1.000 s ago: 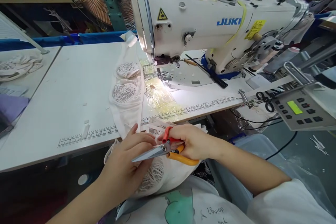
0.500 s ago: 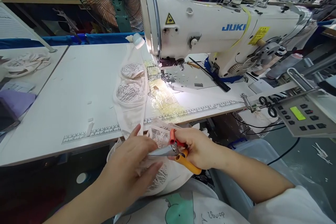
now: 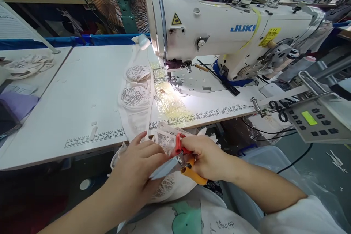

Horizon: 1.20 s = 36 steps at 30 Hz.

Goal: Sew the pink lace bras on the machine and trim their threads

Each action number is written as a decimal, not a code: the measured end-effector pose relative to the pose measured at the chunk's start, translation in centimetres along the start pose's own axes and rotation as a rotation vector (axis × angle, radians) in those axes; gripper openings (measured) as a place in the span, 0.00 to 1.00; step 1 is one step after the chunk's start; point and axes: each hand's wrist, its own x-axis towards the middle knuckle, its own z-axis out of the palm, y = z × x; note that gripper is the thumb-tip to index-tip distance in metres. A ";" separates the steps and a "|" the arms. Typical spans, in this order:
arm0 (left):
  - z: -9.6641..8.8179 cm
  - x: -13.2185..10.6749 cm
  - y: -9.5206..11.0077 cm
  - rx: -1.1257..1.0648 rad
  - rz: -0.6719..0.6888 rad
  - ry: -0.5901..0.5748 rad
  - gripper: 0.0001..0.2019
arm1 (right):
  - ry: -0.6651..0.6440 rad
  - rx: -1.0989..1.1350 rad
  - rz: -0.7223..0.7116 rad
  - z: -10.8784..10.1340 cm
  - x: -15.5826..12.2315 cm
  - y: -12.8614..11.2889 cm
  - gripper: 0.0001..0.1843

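Observation:
My right hand [image 3: 207, 157] is closed around scissors [image 3: 166, 167] with one red and one orange handle. Their blades point left and reach the fingers and thumb of my left hand [image 3: 139, 170]. That hand is closed on a white lace bra [image 3: 175, 188] bunched over my lap; the exact spot of its grip is hidden behind the fingers and blades. A second white lace bra [image 3: 135, 95] lies flat on the table, its lower end running to the front edge behind my left hand.
A JUKI sewing machine [image 3: 208, 25] stands on the white table [image 3: 82, 95], which carries a printed ruler along its front. Behind is a fan [image 3: 126, 7]. A control panel [image 3: 315, 119] juts in at right above a clear plastic bin [image 3: 263, 168]. Black tweezers [image 3: 222, 80] lie near the needle.
The scissors have tilted, with the red handle raised and the blade tips lower. The fingers of my left hand have drawn together, closer to the blades.

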 end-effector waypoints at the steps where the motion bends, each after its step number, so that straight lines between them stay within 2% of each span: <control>1: 0.0 0.0 0.0 0.010 0.005 -0.002 0.10 | 0.003 -0.002 -0.006 0.1 -0.1 0.1 0.12; 6: -0.6 -0.1 -0.3 0.251 0.046 -0.008 0.10 | 0.004 -0.089 -0.024 0.1 -0.3 0.3 0.11; 10: -2.0 -1.3 -1.5 0.325 0.099 0.026 0.14 | -0.006 0.006 -0.048 -0.2 -0.3 0.2 0.12; 16: -4.0 -3.4 -3.0 0.011 -0.035 0.064 0.09 | -0.012 0.045 -0.039 -0.1 -0.8 0.3 0.07; 20: -4.7 -3.7 -2.8 -0.258 -0.204 -0.086 0.11 | -0.016 -0.053 -0.010 0.2 -1.1 -0.2 0.05; 21: -4.7 -3.7 -2.7 -0.303 -0.244 -0.087 0.11 | -0.012 -0.067 -0.023 0.3 -1.1 -0.3 0.05; 22: -4.6 -3.7 -2.7 -0.328 -0.285 -0.048 0.10 | -0.007 -0.075 -0.043 0.3 -1.1 -0.4 0.05; 25: -4.0 -4.3 -2.9 -0.322 -0.450 0.164 0.07 | 0.007 -0.089 -0.103 0.5 -1.0 -0.7 0.07; 27: -3.3 -4.8 -3.1 -0.387 -0.534 0.164 0.12 | 0.019 -0.086 -0.138 0.6 -0.9 -1.0 0.08; 31: -1.9 -5.1 -2.7 -0.753 -0.493 0.048 0.18 | 0.028 -0.063 -0.150 0.7 -0.9 -1.0 0.09; 34: -1.3 -4.8 -2.2 -1.049 -0.511 0.092 0.16 | 0.010 -0.079 -0.147 0.7 -1.1 -0.9 0.09; 36: -1.1 -4.6 -2.0 -1.062 -0.500 0.218 0.11 | 0.005 -0.090 -0.174 0.8 -1.1 -0.8 0.08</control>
